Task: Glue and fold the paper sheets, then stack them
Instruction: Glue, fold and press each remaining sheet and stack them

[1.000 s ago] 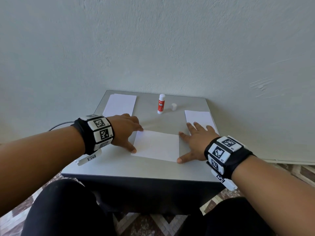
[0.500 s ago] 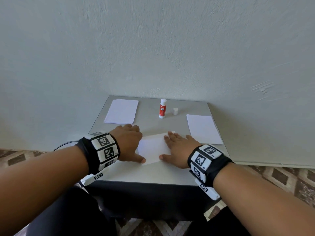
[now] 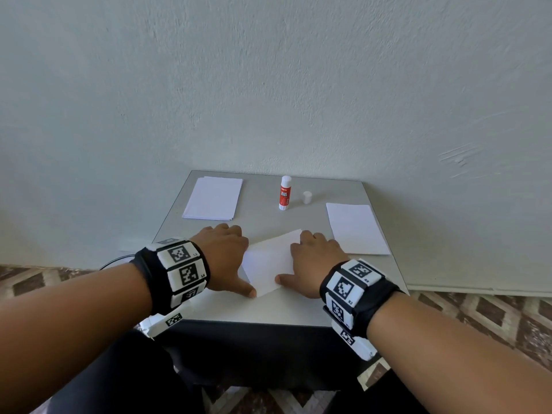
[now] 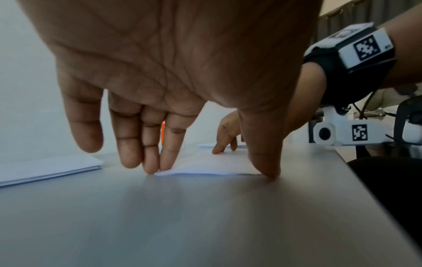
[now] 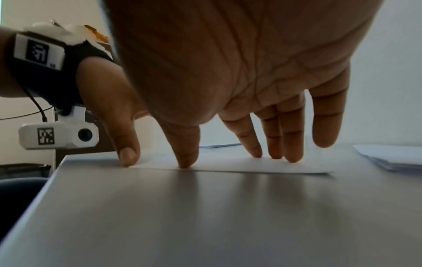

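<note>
**Both hands press a folded sheet at the table's near edge**

The left hand point(image 3: 222, 258) has its fingers nearly straight, spread downward, with fingertips point(image 4: 167, 162) and thumb set along the left edge of the folded paper sheet point(image 3: 268, 262); it pinches nothing. The right hand point(image 3: 313, 262) lies the same way, fingers extended, its fingertips point(image 5: 275, 151) and thumb resting on top of the sheet, holding it flat without curling round it. In the left wrist view the sheet's near edge shows a slight double layer, so it is probably folded over, though the blur there makes this uncertain.

The sheet sits askew on the grey table point(image 3: 268, 309), at about 6 o'clock of the tabletop, between the two hands. At 11 o'clock lies a stack of paper sheets point(image 3: 213, 198), flat and well apart from the hands. At 3 o'clock lies a second pile of white paper point(image 3: 355, 228), just beside the right hand's knuckles but apart from them. At 12 o'clock a glue stick point(image 3: 285, 192) stands upright, red and white, with its white cap point(image 3: 307, 197) standing on the table just to its right, apart from it.

Both wrists wear black bands with black-and-white marker tiles point(image 3: 185, 271). A pale wall point(image 3: 268, 85) rises behind the table, and patterned floor tiles point(image 3: 478, 318) show at either side.
</note>
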